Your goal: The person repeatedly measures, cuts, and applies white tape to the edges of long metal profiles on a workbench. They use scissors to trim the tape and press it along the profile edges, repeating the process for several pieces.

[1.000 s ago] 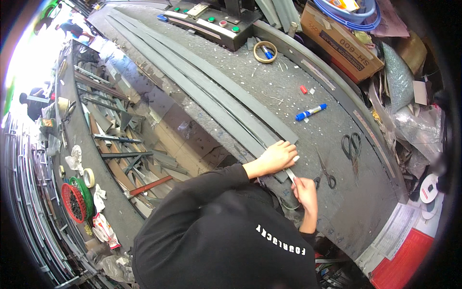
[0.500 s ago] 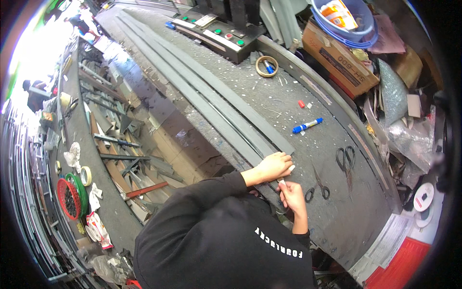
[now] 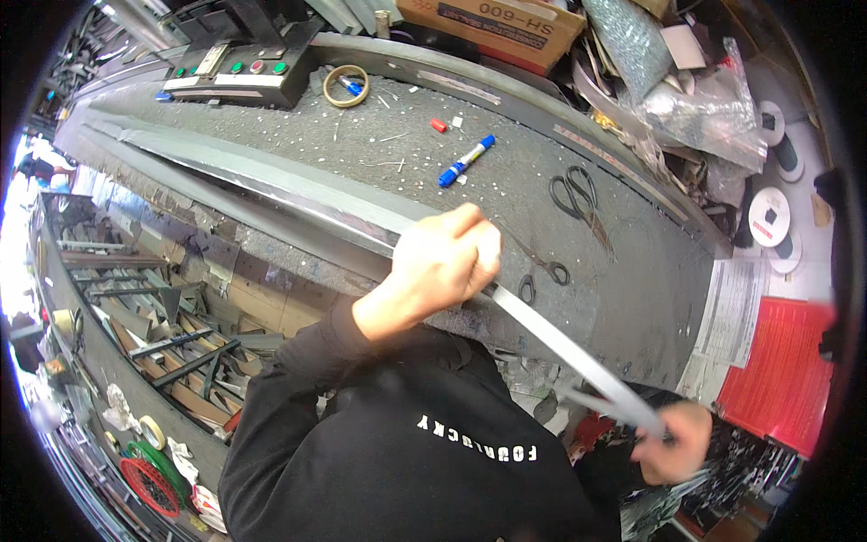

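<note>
Long grey profiles (image 3: 271, 181) lie along the workbench, their near ends toward me. My left hand (image 3: 447, 251) is closed in a fist around the near end of one profile. From beside that fist a flat, pale strip (image 3: 578, 361), perhaps a peeled film, stretches taut down to the right. Its far end is in my right hand (image 3: 675, 444), whose fingers are closed on it and smeared by motion. A second, thinner pale piece hangs near that hand. Right of my left hand lie small scissors (image 3: 543, 264), partly crossed by blur-free bench around them.
Larger black-handled scissors (image 3: 578, 197), a blue marker (image 3: 466, 163), a red cap (image 3: 439, 126) and a tape roll (image 3: 330, 88) lie on the bench. A control box (image 3: 230, 88) stands behind. Offcuts fill a rack (image 3: 181, 361) at left; a cardboard box (image 3: 506, 32) sits at back.
My hands were close together at the profile's end. The right hand has swung away down to the right, drawing out the pale strip. The view has turned rightward.
</note>
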`<state>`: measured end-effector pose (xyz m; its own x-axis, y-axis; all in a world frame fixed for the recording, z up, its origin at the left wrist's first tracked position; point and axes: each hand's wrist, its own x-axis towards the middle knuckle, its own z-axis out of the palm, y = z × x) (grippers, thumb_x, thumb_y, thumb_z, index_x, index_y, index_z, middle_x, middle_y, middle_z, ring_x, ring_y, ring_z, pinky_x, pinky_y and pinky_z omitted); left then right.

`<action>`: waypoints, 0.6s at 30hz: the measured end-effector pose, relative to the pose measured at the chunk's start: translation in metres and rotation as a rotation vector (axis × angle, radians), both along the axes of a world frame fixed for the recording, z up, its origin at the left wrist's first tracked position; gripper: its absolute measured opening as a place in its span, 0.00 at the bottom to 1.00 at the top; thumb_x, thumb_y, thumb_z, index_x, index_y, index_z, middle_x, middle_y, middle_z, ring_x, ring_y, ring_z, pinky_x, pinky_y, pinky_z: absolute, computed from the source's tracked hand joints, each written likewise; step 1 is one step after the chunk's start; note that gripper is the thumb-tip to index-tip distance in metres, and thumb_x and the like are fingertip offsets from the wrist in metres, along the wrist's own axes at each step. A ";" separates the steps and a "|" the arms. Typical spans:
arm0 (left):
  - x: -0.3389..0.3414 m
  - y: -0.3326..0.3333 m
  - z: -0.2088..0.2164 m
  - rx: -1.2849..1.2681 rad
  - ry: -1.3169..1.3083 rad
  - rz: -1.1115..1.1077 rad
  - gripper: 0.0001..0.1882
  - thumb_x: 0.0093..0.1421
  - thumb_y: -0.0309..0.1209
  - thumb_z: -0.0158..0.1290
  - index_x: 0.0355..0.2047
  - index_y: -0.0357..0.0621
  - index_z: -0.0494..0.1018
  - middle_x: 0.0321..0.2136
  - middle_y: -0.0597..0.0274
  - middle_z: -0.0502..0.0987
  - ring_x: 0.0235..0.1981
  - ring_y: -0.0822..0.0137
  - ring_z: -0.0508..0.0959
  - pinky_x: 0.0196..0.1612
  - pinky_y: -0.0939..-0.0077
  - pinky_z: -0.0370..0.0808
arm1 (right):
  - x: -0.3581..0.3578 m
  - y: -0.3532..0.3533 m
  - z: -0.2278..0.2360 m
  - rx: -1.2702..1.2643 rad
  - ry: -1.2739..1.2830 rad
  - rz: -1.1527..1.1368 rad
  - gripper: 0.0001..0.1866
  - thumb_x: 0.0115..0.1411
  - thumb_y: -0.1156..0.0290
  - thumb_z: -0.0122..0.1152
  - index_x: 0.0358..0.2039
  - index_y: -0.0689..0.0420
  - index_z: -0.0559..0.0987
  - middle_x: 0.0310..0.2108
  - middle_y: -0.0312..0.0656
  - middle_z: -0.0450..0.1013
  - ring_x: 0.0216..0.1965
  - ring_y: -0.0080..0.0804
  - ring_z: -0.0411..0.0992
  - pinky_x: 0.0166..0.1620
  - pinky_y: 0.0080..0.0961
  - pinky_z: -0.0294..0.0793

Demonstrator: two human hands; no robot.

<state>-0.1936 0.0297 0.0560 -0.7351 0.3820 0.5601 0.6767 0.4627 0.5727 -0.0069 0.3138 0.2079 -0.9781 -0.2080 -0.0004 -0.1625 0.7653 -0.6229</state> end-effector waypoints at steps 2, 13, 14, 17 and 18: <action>0.004 0.012 -0.021 0.015 0.025 -0.054 0.09 0.59 0.27 0.47 0.24 0.45 0.76 0.23 0.61 0.71 0.18 0.62 0.73 0.24 0.69 0.72 | 0.007 -0.012 0.028 0.200 0.186 0.153 0.22 0.31 0.50 0.81 0.17 0.53 0.79 0.08 0.33 0.64 0.11 0.31 0.66 0.19 0.25 0.59; 0.020 0.021 -0.154 -0.411 -0.294 -0.146 0.20 0.55 0.48 0.57 0.35 0.42 0.75 0.35 0.56 0.73 0.36 0.52 0.76 0.41 0.61 0.74 | -0.037 -0.029 -0.227 -0.759 -0.871 -0.359 0.17 0.68 0.60 0.50 0.35 0.62 0.77 0.14 0.30 0.67 0.13 0.16 0.62 0.18 0.16 0.61; 0.019 0.013 -0.153 -0.446 -0.277 -0.211 0.22 0.54 0.50 0.57 0.36 0.43 0.75 0.36 0.56 0.72 0.38 0.53 0.75 0.42 0.61 0.74 | -0.043 -0.036 -0.240 -0.779 -0.876 -0.297 0.17 0.68 0.61 0.50 0.34 0.63 0.77 0.14 0.31 0.67 0.13 0.16 0.62 0.18 0.16 0.61; 0.011 -0.008 -0.144 -0.539 -0.222 -0.359 0.29 0.45 0.52 0.62 0.39 0.43 0.74 0.41 0.58 0.71 0.42 0.54 0.74 0.44 0.62 0.73 | -0.054 -0.051 -0.254 -0.670 -0.881 -0.221 0.16 0.67 0.64 0.51 0.32 0.63 0.79 0.14 0.33 0.69 0.13 0.16 0.63 0.19 0.16 0.63; 0.008 -0.013 -0.139 -0.624 -0.255 -0.358 0.29 0.43 0.50 0.63 0.39 0.43 0.73 0.41 0.58 0.71 0.43 0.54 0.74 0.45 0.62 0.73 | -0.054 -0.054 -0.253 -0.582 -0.872 -0.227 0.15 0.67 0.65 0.52 0.32 0.64 0.79 0.14 0.34 0.70 0.14 0.17 0.64 0.19 0.16 0.63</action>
<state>-0.1856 0.0168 -0.0829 -0.5845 0.8114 -0.0082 0.7284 0.5292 0.4352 -0.0613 0.2600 -0.0456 -0.7037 -0.2153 -0.6771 0.6234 0.2700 -0.7338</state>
